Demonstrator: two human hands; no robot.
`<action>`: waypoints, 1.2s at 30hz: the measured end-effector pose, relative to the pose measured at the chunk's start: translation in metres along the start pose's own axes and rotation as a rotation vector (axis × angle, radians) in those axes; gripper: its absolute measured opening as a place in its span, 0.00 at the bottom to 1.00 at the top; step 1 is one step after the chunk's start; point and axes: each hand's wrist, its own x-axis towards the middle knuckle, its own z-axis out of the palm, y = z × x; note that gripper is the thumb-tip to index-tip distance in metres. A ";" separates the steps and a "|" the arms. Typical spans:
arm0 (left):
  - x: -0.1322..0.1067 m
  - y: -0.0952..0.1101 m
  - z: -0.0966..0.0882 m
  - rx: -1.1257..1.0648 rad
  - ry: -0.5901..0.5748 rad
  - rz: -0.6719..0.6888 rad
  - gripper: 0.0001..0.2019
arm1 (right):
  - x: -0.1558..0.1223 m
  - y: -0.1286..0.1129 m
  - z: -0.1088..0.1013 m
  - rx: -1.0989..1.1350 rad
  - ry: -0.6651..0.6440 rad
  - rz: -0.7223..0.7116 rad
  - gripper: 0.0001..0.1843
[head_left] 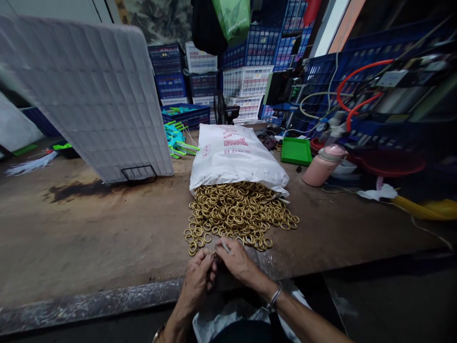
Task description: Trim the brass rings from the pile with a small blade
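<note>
Close together near the table's front edge, both my hands are closed in a pinch. My left hand [200, 274] has thumb and forefinger pressed together, with a tiny brass-coloured bit showing at the tips; its shape is too small to make out. My right hand [236, 258] grips a slim grey metal piece [225, 247], its fingertips almost touching the left ones. Just beyond them lies a heap of brass-coloured rings [235, 209], spilling from the mouth of a white sack [232, 152] with red print. A few rings lie loose at the heap's left edge.
A tall white padded panel [96, 95] stands on the wooden table [143, 238] at left. Bright blue and green plastic parts [176, 138] lie behind the sack. At right are a green tray [296, 151], a pink bottle [324, 164] and machinery with orange hoses. Stacked crates [246, 81] fill the back.
</note>
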 end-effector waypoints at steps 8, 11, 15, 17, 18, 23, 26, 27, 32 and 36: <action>0.000 0.004 0.004 -0.067 0.013 0.019 0.16 | 0.002 0.002 -0.005 -0.178 0.039 -0.031 0.10; 0.002 0.003 0.002 -0.056 0.062 0.022 0.18 | -0.002 0.004 -0.006 -0.354 -0.010 -0.093 0.08; 0.005 0.001 -0.001 -0.034 0.083 0.027 0.19 | -0.008 0.006 -0.006 -0.507 -0.068 -0.159 0.13; 0.006 0.000 -0.002 -0.024 0.064 0.044 0.18 | -0.008 0.006 -0.006 -0.542 -0.072 -0.169 0.15; 0.006 -0.001 -0.002 -0.016 0.060 0.053 0.18 | -0.008 0.007 -0.005 -0.552 -0.073 -0.169 0.16; 0.006 -0.001 -0.003 0.043 0.068 0.071 0.17 | -0.006 0.006 -0.005 -0.563 -0.117 -0.158 0.16; 0.006 0.002 -0.002 0.058 0.079 0.081 0.18 | -0.005 0.008 -0.004 -0.557 -0.150 -0.189 0.15; 0.006 0.003 -0.002 0.060 0.085 0.081 0.19 | -0.005 0.008 -0.003 -0.557 -0.158 -0.200 0.15; 0.006 0.005 -0.002 0.052 0.104 0.084 0.19 | -0.006 0.007 -0.003 -0.580 -0.176 -0.184 0.13; 0.006 0.004 -0.004 0.081 0.110 0.089 0.20 | -0.007 0.000 -0.004 -0.597 -0.180 -0.168 0.14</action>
